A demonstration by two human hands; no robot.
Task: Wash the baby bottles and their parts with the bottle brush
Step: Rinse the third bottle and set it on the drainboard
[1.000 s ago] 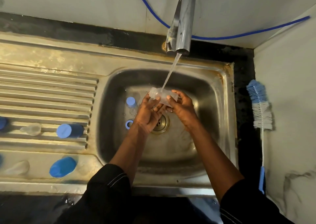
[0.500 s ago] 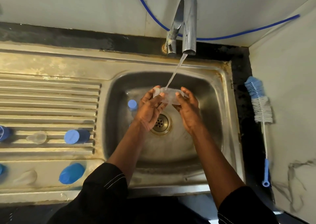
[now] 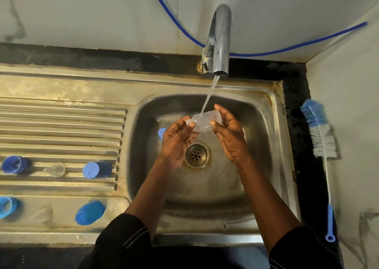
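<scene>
1. No readable txt, labels, brand names, nos. or signs anywhere in view.
</scene>
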